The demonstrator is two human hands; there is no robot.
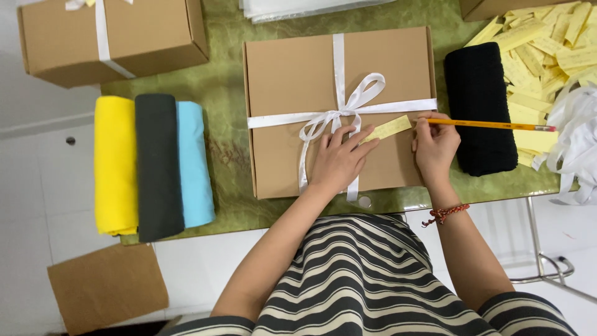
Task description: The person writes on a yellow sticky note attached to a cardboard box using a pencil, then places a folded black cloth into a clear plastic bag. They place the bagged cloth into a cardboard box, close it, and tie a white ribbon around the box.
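A flat brown cardboard box (292, 81) tied with a white ribbon bow (341, 112) lies on the green table. A small yellow paper slip (390, 129) rests on its lid. My left hand (339, 158) lies flat on the box, fingertips pressing the slip's left end. My right hand (435, 146) grips a yellow pencil (491, 125), whose tip touches the slip's right end.
Rolled yellow (115, 165), dark grey (158, 168) and light blue (194, 165) cloths lie at the left. A black folded cloth (480, 106), a heap of yellow slips (547, 43) and white ribbon (578, 143) sit right. Another ribboned box (149, 34) stands back left. A cardboard piece (106, 286) lies on the floor.
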